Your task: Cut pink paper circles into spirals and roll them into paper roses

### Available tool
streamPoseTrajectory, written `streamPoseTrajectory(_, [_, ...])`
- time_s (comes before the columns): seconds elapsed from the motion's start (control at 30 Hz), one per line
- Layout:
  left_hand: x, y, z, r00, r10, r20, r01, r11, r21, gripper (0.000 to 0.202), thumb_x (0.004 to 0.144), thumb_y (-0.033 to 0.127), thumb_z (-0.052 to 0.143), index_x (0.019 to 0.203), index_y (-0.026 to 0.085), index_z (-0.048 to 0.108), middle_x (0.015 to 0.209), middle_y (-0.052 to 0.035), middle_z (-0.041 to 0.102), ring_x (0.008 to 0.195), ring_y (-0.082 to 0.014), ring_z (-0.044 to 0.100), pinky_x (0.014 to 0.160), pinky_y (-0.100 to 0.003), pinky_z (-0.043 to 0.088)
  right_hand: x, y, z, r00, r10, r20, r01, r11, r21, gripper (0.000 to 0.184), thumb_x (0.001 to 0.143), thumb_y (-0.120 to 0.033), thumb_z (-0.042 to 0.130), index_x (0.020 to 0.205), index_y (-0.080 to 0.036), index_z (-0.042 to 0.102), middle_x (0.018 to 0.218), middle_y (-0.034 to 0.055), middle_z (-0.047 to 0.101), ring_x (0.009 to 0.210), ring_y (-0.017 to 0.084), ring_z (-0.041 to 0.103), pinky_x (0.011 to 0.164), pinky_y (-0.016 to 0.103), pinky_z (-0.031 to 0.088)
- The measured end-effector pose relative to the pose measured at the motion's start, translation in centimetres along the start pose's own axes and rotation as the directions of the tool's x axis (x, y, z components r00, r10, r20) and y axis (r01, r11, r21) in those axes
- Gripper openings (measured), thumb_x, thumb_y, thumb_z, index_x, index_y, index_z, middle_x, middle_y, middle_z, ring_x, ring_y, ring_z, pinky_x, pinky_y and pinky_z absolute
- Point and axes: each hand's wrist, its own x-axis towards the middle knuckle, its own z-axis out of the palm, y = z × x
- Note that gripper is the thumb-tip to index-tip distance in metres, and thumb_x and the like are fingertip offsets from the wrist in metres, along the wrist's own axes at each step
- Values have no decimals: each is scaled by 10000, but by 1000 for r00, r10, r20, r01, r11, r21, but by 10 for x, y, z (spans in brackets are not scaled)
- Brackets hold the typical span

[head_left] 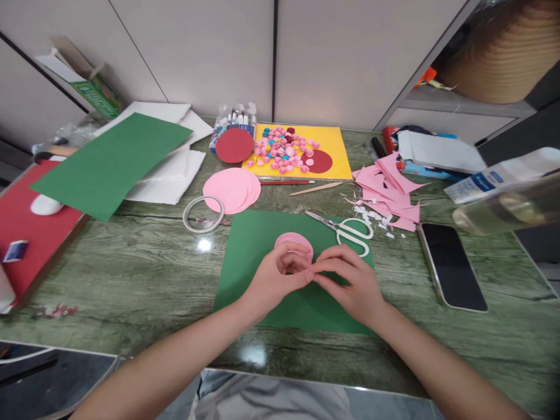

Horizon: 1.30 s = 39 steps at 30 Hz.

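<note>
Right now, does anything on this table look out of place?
Yes. White bits and pink scraps lie scattered right of the scissors. The big green sheet sits askew over the white paper and red board.

Pink paper circle [292, 239] on green card sheet [254, 280]; green veined marble-patterned table [131, 262]; white-handled scissors [352, 232]; yellow board [338, 146]; black phone [452, 265]; red mat [30, 233]

Home craft corner: green marble table [131, 274], coloured paper sheets [109, 157], scissors [350, 230], marker set [236, 119].
</note>
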Motion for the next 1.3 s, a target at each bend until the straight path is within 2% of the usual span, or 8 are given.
streamPoseTrajectory(0.23, [2, -1, 0, 996, 90, -12, -88, 984, 155, 255, 668, 169, 675, 890, 177, 550, 734, 0, 614, 707, -118, 568, 707, -256, 412, -5, 8, 5, 994, -9, 110, 7, 1000, 19, 257, 855, -153, 512, 1053, -276, 622, 1003, 55, 572, 902, 153, 576, 761, 309, 521])
streamPoseTrajectory(0.4, [2, -1, 2, 997, 77, 5, -77, 981, 179, 227, 704, 153, 630, 911, 170, 537, 836, -38, 647, 816, -144, 593, 778, -281, 418, -5, 8, 5, 999, 21, 33, -20, 999, -35, 146, 818, -163, 579, 914, -248, 647, 920, 45, 583, 861, 155, 581, 725, 296, 519])
streamPoseTrajectory(0.53, [1, 0, 4, 998, 52, 19, -54, 984, 171, 237, 703, 149, 625, 921, 163, 532, 842, -45, 652, 810, -145, 599, 778, -285, 420, -4, 8, 3, 999, 36, -3, -36, 998, -54, 50, 780, -173, 624, 773, -222, 625, 892, 41, 560, 829, 156, 583, 692, 296, 515])
streamPoseTrajectory(0.7, [-1, 2, 5, 998, 30, 48, -38, 981, 189, 244, 691, 151, 636, 917, 159, 543, 829, -38, 635, 803, -144, 592, 766, -279, 424, -6, 10, 4, 1000, 6, 12, -6, 999, -44, 62, 767, -171, 627, 734, -218, 604, 934, 47, 536, 794, 150, 577, 668, 300, 510])
streamPoseTrajectory(0.9, [-2, 0, 4, 994, 40, 105, -63, 974, 218, 238, 694, 170, 644, 919, 161, 565, 867, -38, 623, 809, -139, 586, 774, -277, 436, -8, 10, 5, 999, -44, 25, 46, 996, -81, 101, 742, -151, 639, 697, -208, 570, 930, 53, 540, 842, 168, 568, 694, 310, 506])
streamPoseTrajectory(1.13, [0, -2, 3, 999, 26, 30, -30, 992, 126, 252, 675, 209, 682, 889, 160, 559, 797, -31, 633, 770, -140, 598, 746, -276, 441, -5, 9, 2, 998, -64, 4, 64, 992, -111, 35, 773, -199, 625, 765, -230, 611, 914, 49, 555, 848, 168, 573, 698, 312, 511])
streamPoseTrajectory(1.3, [2, 0, 1, 1000, -11, -17, 11, 1000, 12, 277, 649, 175, 702, 878, 161, 547, 789, -17, 639, 771, -123, 591, 768, -275, 437, -4, 11, 1, 998, -69, 13, 70, 991, -112, 122, 796, -188, 611, 897, -254, 630, 928, 50, 543, 847, 161, 576, 723, 313, 524])
